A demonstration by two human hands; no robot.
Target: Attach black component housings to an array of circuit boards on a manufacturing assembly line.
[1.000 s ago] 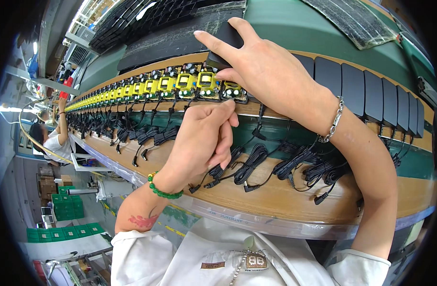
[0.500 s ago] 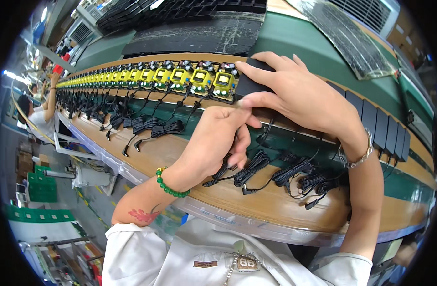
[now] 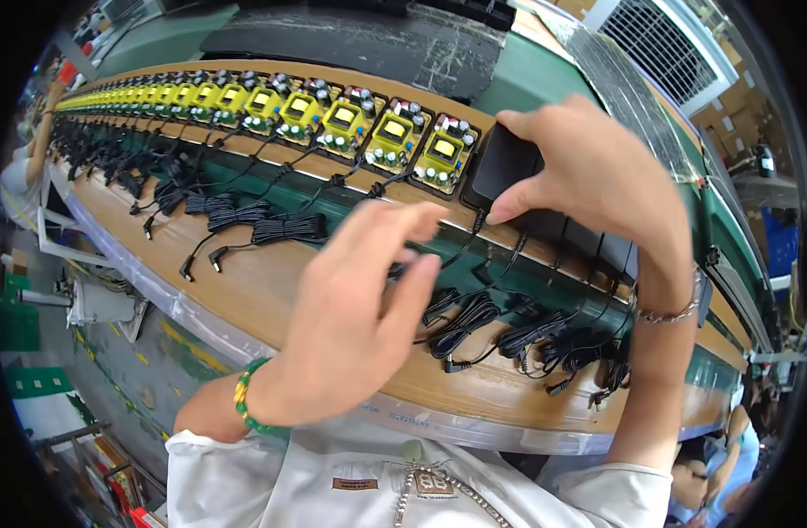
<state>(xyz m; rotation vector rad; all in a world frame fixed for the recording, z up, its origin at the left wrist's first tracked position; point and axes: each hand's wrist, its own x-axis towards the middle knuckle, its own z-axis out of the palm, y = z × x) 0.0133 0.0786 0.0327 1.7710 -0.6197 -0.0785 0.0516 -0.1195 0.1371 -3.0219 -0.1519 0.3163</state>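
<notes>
My right hand (image 3: 588, 172) spans the end of a black power adapter case (image 3: 502, 167), thumb on its near edge and a finger on the far one. Part of the case is hidden under the palm. To its left, my left hand (image 3: 350, 304) hangs over the cables, fingers apart and slightly blurred, holding nothing. The nearest open adapter, its circuit board (image 3: 443, 152) with a yellow transformer showing, stands just left of the closed case. A black cable (image 3: 476, 224) comes out of the case's near side.
A long row of open adapters (image 3: 262, 106) runs off to the far left. Bundled black cables (image 3: 465, 326) lie on the wooden board in front, beside a green strip. Behind stand black trays (image 3: 350, 48) and a vent grille (image 3: 659, 44). Other people work at both ends.
My left hand has come away from the case edge, back toward me and left, and its fingers have spread. My right hand stays on the black case. The whole view has shifted somewhat.
</notes>
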